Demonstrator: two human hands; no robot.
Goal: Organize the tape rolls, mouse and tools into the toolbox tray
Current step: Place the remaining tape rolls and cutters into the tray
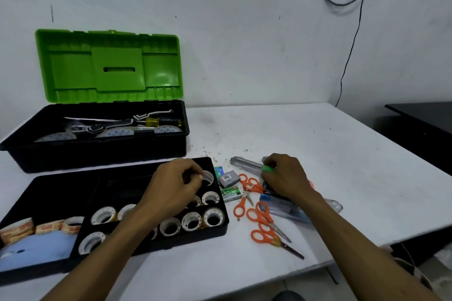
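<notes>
The black toolbox tray [61,183] lies at the front left, with several clear tape rolls [192,221] standing in its right compartments. My left hand [175,186] hovers over the tray's far right corner and pinches a tape roll [208,177] there. Right of the tray, my right hand [285,176] curls over a small pile of tools, its fingertips on something with a green part [268,168]. What lies under the palm is hidden. A grey utility knife [244,162] sticks out to the left of that hand. Three orange-handled scissors [263,225] lie in front of it.
The open toolbox [97,151] with its green lid [110,66] stands behind the tray, holding a screwdriver and other tools. Brown printed tape rolls [46,226] and a light blue item [41,244] fill the tray's left compartment. Small boxes [230,178] lie between tray and scissors.
</notes>
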